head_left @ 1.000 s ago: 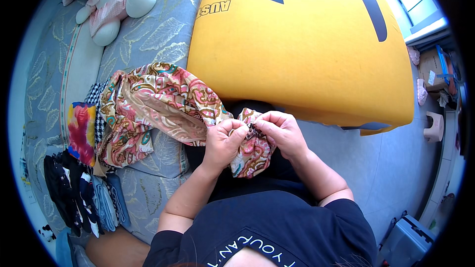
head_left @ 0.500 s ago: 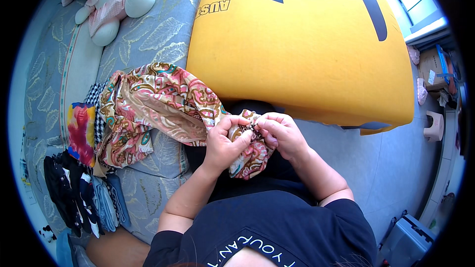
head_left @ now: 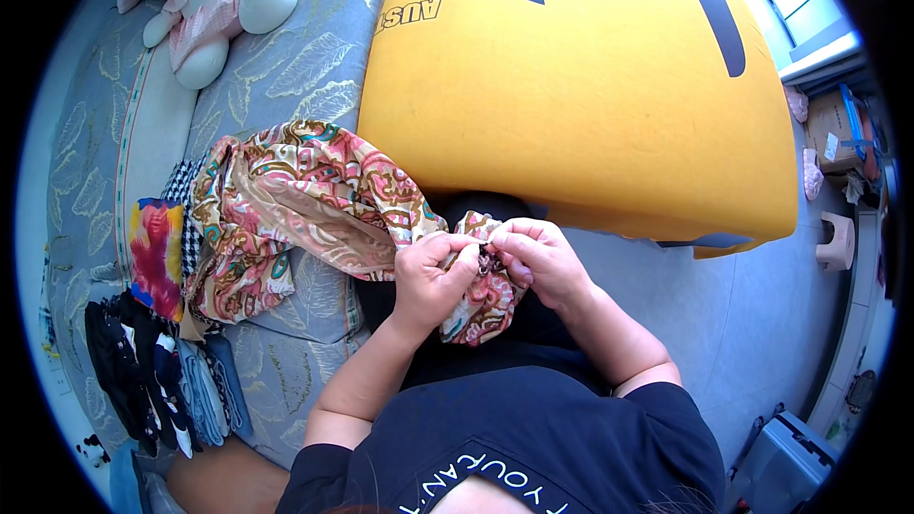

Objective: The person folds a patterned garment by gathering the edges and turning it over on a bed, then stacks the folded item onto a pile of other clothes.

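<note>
A paisley-patterned cloth [head_left: 305, 181] in pink, brown, cream and teal trails from the sofa to my lap, where its end is bunched up. My left hand [head_left: 428, 276] is closed in a pinch at this bunched end, thumb against index finger. Close beside it, my right hand [head_left: 540, 259] also pinches, its fingertips nearly meeting the left ones. Between and just below the fingertips is a small dark gathered patch [head_left: 487, 254] of the cloth; I cannot make out whether it is a cord or a seam.
The grey leaf-patterned sofa [head_left: 295, 362] holds folded dark clothes [head_left: 124, 371], folded jeans [head_left: 202, 390], a tie-dye cloth [head_left: 157, 252] and a plush toy [head_left: 214, 0]. Ahead stands a large piece under a yellow cover [head_left: 571, 105]. A stool [head_left: 836, 243] and a suitcase [head_left: 785, 466] are at right.
My fingertips have shifted slightly, the left index finger now straighter along the top of the bunched cloth. The rest of the cloth lies as before.
</note>
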The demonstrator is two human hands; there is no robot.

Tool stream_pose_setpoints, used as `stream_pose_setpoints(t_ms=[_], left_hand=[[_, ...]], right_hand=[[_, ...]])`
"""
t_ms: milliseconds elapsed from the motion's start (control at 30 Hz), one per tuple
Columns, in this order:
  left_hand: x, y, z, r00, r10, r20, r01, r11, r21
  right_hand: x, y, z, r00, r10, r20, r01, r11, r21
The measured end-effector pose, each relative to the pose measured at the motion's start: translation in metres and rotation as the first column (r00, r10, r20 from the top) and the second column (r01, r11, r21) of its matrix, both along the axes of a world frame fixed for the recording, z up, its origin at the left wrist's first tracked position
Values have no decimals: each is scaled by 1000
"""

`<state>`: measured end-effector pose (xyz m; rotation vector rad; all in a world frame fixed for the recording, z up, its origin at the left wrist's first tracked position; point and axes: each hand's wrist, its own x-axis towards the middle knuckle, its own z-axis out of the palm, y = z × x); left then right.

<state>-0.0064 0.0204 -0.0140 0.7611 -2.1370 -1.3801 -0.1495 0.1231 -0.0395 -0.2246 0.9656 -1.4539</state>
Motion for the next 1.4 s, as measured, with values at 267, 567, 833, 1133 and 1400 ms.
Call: stream_pose_setpoints(t_ms=[267, 567, 833, 1133, 1400], left_hand=[[4, -1, -9, 1000, -8, -13, 9, 998, 61], [2, 2, -5, 999, 24, -33, -17, 984, 179], [2, 4, -10, 972, 128, -200, -95, 981, 168], [5, 6, -10, 965, 92, -246, -58, 988, 140], [8, 6, -13, 942, 149, -302, -27, 927, 374]], right_hand=[[1, 0, -1, 999, -3, -52, 3, 1000, -11], [1, 0, -3, 997, -46, -54, 44, 999, -28], [-1, 0, -8, 993, -50, -104, 36, 991, -132], [1, -4, 11, 998, -11, -64, 5, 995, -98], [7, -3, 1, 989, -101, -106, 79, 978, -194]])
